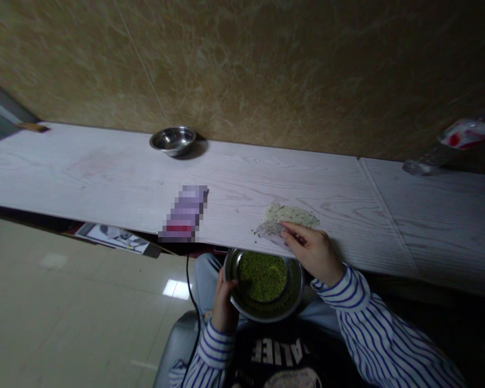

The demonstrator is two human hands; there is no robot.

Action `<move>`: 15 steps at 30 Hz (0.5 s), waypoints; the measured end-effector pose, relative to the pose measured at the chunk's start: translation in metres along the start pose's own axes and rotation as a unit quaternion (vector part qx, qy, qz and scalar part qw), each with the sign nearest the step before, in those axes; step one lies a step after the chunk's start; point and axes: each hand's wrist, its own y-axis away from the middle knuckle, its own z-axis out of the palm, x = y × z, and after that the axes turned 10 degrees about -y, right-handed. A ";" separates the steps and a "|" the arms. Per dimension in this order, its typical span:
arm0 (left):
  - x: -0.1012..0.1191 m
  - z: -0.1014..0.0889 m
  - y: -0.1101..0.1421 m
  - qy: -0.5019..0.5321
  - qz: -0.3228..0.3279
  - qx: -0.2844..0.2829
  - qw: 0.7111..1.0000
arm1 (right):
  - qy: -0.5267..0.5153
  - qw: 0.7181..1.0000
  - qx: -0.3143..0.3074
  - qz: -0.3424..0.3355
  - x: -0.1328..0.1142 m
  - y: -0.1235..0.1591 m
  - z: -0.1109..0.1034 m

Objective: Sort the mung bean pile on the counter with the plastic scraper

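My left hand [225, 302] grips the left rim of a metal bowl [295, 291], held at my lap just below the table edge. Green beans [262, 275], like mung beans, cover its bottom. Over the table edge, my right hand [317, 253] pinches a thin, clear plastic piece [272, 231]; whether it is a bag or a sheet I cannot tell. Right behind the plastic lies a flat heap of white grains [293, 214], rice-like, with dark specks among them. A few loose beans [256, 233] are scattered to its left.
An empty-looking metal bowl [173, 141] stands near the wall. A blurred purple, flat object [184, 213] lies at the table's front edge. Far right, a clear plastic bottle [440, 151] leans toward the wall. A black cable [189, 285] hangs beside my left leg.
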 end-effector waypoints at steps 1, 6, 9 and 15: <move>0.000 0.000 0.000 -0.002 0.000 0.000 1.000 | -0.002 1.000 -0.001 -0.001 0.000 0.001 -0.001; 0.000 -0.001 0.001 -0.015 -0.004 -0.003 1.000 | -0.001 1.000 0.015 0.007 0.002 0.005 -0.005; -0.003 -0.003 -0.001 -0.012 -0.005 -0.003 1.000 | -0.001 1.000 0.016 0.011 0.005 0.007 -0.006; -0.009 -0.007 -0.004 -0.022 -0.003 0.001 1.000 | -0.005 1.000 0.017 0.009 0.005 0.011 -0.007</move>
